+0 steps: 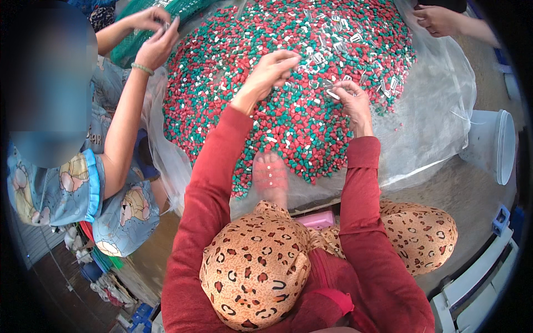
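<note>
A wide heap of small red, green and white pieces [300, 130] is spread on a translucent sheet [438, 94] in front of me. Above the middle of the heap, my left hand [266, 77] has its fingers curled together at the tips; whatever may be in them is too small to make out. To its right, my right hand [354, 102] pinches a small white plastic piece [332, 94] between thumb and fingers. Several white, frame-shaped clips [355, 38] lie on the heap beyond my right hand.
A person at the left holds both hands [158, 41] together over the heap's edge, beside green netting [125, 53]. Another person's hand [436, 21] is at the far right. A white bucket [491, 144] lies tilted at right. My sandaled foot [270, 175] rests at the heap's near edge.
</note>
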A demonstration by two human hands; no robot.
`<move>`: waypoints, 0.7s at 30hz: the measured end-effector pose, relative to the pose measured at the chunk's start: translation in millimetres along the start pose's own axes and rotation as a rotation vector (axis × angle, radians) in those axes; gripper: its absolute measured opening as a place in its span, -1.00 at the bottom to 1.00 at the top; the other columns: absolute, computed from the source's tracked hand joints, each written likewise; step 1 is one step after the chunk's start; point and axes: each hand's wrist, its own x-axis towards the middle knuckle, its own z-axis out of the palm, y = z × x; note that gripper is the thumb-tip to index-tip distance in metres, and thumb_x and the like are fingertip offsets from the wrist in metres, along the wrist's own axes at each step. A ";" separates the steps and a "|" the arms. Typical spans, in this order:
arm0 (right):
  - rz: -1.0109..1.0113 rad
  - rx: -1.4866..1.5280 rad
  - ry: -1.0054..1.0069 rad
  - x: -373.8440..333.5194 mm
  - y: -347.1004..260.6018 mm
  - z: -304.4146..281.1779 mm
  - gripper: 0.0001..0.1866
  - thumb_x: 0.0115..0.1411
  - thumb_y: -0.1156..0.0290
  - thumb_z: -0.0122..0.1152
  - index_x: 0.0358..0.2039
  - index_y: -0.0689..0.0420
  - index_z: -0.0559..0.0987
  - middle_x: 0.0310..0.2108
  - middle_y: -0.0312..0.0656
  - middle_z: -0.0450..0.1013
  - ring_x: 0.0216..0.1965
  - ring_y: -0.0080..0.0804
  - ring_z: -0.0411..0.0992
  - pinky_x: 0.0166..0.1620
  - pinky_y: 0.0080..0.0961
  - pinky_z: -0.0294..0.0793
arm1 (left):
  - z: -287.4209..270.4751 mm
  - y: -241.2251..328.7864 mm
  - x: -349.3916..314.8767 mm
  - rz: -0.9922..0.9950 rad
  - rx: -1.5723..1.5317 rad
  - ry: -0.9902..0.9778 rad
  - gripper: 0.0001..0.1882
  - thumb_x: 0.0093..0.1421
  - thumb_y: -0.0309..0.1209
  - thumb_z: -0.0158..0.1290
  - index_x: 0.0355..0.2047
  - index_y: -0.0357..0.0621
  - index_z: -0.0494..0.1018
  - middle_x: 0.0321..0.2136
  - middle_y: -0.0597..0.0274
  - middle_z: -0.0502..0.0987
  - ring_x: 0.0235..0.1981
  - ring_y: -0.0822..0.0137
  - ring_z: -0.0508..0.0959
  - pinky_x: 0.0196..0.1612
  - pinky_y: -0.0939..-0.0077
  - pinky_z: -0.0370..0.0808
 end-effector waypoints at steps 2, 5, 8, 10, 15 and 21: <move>0.093 0.048 0.001 -4.2 -5.3 -0.9 -0.88 -0.05 0.46 0.32 -0.44 0.05 0.58 -0.49 -0.40 0.46 -0.58 -0.74 0.33 -0.58 -0.77 0.21 | 4.4 -15.3 27.8 0.224 0.911 0.180 -0.65 0.07 -0.20 0.12 -0.24 -0.20 0.47 -0.38 0.15 0.48 -0.46 0.24 0.49 -0.46 0.35 0.44; 0.183 0.313 -0.128 4.4 6.1 -12.5 -0.83 -0.01 0.42 0.32 -0.36 0.07 0.56 -0.45 -0.40 0.47 -0.56 -0.77 0.35 -0.61 -0.80 0.18 | 10.5 -39.3 46.0 0.317 1.358 0.141 -0.64 0.00 -0.17 0.15 -0.33 -0.21 0.47 -0.36 0.01 0.48 -0.34 -0.02 0.51 -0.31 0.13 0.44; 0.182 0.635 -0.057 -0.5 2.3 -17.0 -0.81 0.04 0.41 0.27 -0.32 0.15 0.52 -0.39 -0.25 0.49 -0.46 -0.54 0.45 -0.54 -0.73 0.36 | 23.7 -47.6 33.1 0.292 1.375 -0.027 -0.70 -0.01 -0.24 0.15 -0.36 -0.18 0.43 -0.34 0.02 0.46 -0.30 -0.02 0.51 -0.28 0.12 0.44; 0.145 0.771 -0.048 -6.1 -3.2 -25.7 -0.80 0.05 0.41 0.25 -0.31 0.19 0.50 -0.32 -0.12 0.50 -0.35 -0.32 0.49 -0.42 -0.59 0.53 | 29.9 -48.5 16.5 0.309 1.389 -0.051 -0.73 0.00 -0.30 0.15 -0.32 -0.13 0.42 -0.35 0.08 0.45 -0.28 0.05 0.51 -0.27 0.17 0.45; -0.030 0.620 -0.022 -7.6 -15.8 -48.4 -0.91 0.07 0.49 0.19 -0.45 0.12 0.44 -0.35 -0.14 0.48 -0.46 -0.48 0.45 -0.52 -0.68 0.44 | 5.9 -25.3 -21.8 0.330 1.116 0.163 -0.68 -0.04 -0.23 0.20 -0.45 -0.23 0.42 -0.46 0.11 0.43 -0.39 0.12 0.48 -0.34 0.26 0.40; 0.009 0.134 -0.097 -3.1 -11.4 -24.0 -0.85 0.10 0.39 0.22 -0.30 0.10 0.54 -0.57 -0.36 0.39 -0.63 -0.70 0.27 -0.68 -0.78 0.12 | -4.3 -18.0 -35.4 0.234 1.094 0.238 -0.61 -0.01 -0.14 0.18 -0.46 -0.27 0.43 -0.46 0.03 0.48 -0.38 0.08 0.50 -0.33 0.25 0.40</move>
